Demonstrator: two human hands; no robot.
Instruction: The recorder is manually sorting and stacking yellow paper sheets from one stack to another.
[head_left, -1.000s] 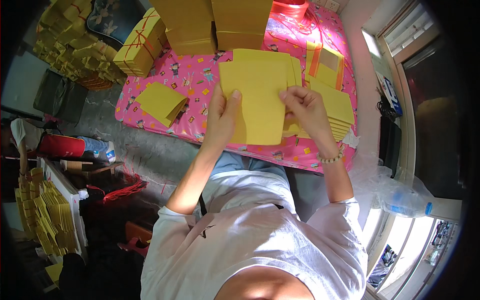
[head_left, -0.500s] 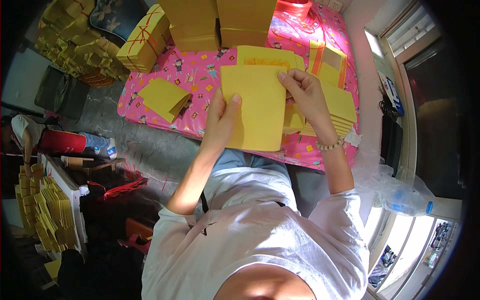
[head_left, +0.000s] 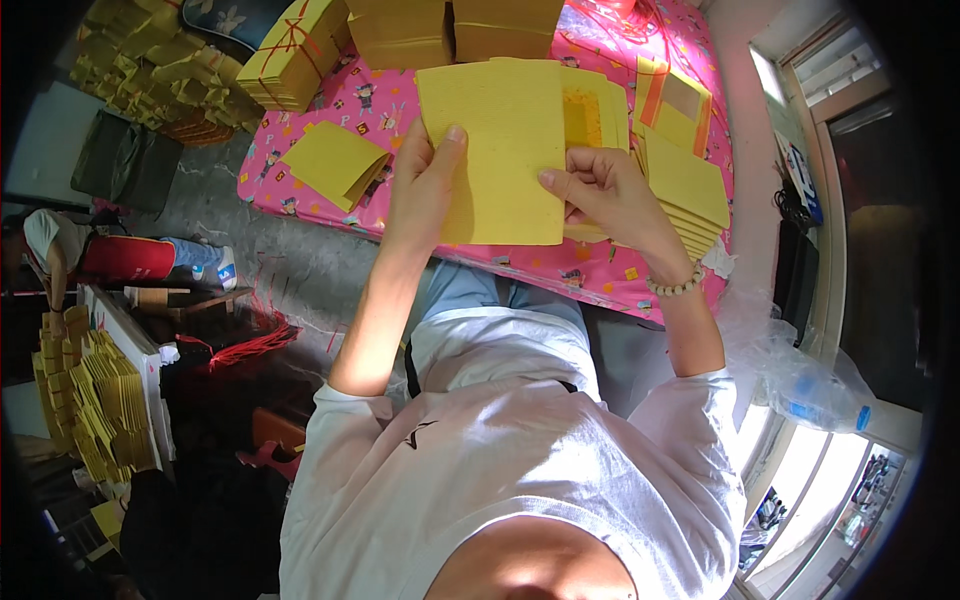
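Between my two hands a flat yellow paper sheet (head_left: 500,150), or a thin stack of it, is held up over the table. My left hand (head_left: 425,185) grips its left edge with the thumb on top. The right hand (head_left: 598,195), with a beaded bracelet on the wrist, pinches the lower right edge between thumb and fingers. Behind it lies more yellow paper (head_left: 590,110) with an orange-stained patch, partly hidden. To the right rests a fanned stack of yellow paper (head_left: 685,185). A folded yellow sheet (head_left: 335,165) lies on the left of the table.
The pink patterned tablecloth (head_left: 640,275) covers the table. Tall yellow stacks (head_left: 400,40) and a red-tied bundle (head_left: 297,55) stand at its back. At far left a person (head_left: 55,245) is beside a low table with yellow paper piles (head_left: 110,400). A plastic bag (head_left: 810,385) hangs at right.
Both hands and the yellow sheet have moved up and away from my body. My right hand has slid from the sheet's upper right corner down toward its lower right edge.
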